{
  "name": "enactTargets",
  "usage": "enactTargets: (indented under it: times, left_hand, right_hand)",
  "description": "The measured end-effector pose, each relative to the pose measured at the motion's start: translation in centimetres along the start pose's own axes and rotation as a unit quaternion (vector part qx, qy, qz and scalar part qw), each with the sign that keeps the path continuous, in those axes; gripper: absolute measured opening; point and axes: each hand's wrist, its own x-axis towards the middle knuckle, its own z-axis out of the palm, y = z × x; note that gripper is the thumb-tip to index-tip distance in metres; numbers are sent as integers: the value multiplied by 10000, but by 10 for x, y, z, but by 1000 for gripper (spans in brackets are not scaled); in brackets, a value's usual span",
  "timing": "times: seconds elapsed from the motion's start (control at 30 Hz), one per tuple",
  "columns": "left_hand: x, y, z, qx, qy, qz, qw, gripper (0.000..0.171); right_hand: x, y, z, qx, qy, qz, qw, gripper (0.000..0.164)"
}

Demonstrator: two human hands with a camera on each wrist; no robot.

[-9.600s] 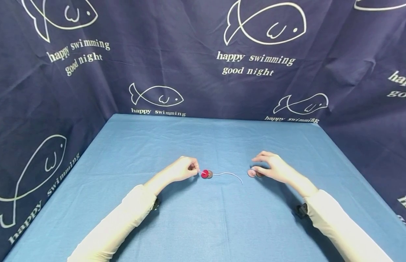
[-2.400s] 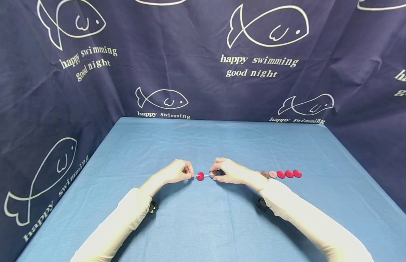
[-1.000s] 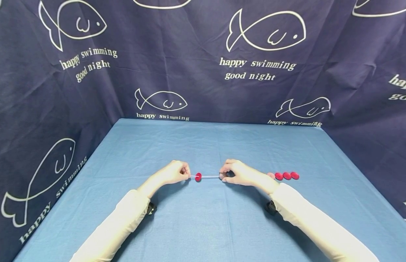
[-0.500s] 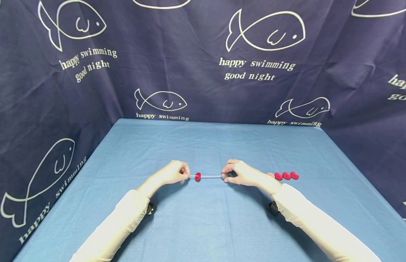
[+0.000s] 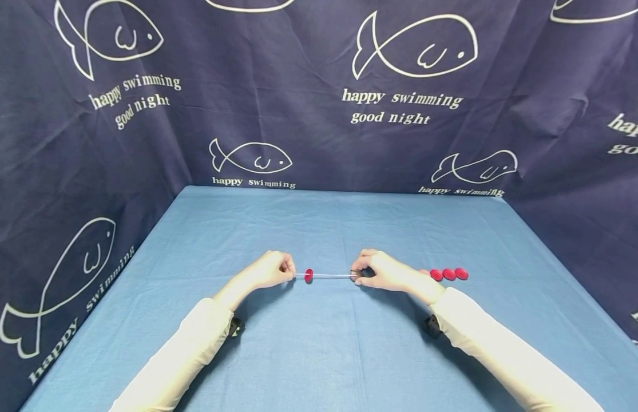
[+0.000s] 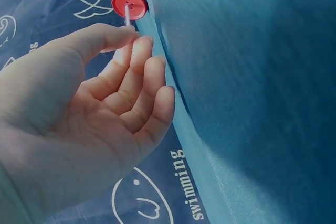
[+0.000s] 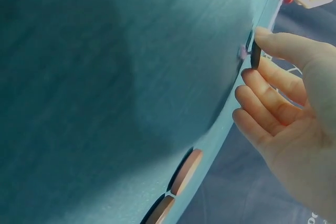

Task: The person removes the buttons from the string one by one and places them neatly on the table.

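Observation:
Between thumb and fingertips my left hand (image 5: 271,270) pinches the end of a white string (image 5: 333,276). A red button (image 5: 309,276) is threaded on it, standing on edge close to those fingertips; in the left wrist view the string comes out of a hole in the red button (image 6: 129,4). My right hand (image 5: 383,272) pinches a dark button (image 7: 255,51), seen edge-on in the right wrist view. The string runs straight from the red button to this dark button. A small pale purple bit shows on its far side; whether it is the string's end, I cannot tell.
Behind my right wrist, several buttons lie in a row on the blue cloth, among them red buttons (image 5: 449,274) and a pink button (image 5: 424,272) partly hidden. Two flat buttons (image 7: 186,172) appear low in the right wrist view. A dark printed curtain (image 5: 319,103) encloses the table.
My right hand came from the button row to the string, then drew rightward with the dark button, widening its gap from the red one. The left hand shifted slightly left; the red button turned on edge.

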Motion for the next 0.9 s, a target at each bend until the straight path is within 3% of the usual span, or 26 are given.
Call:
enactTargets:
  times: [0.57, 0.9]
  left_hand:
    - [0, -3, 1, -148, 15, -223, 9996, 6]
    - [0, -4, 0, -93, 25, -161, 9998, 5]
  right_hand:
    - [-6, 4, -2, 21, -66, 176, 9998, 14]
    - [-8, 7, -5, -39, 84, 118, 9999, 15]
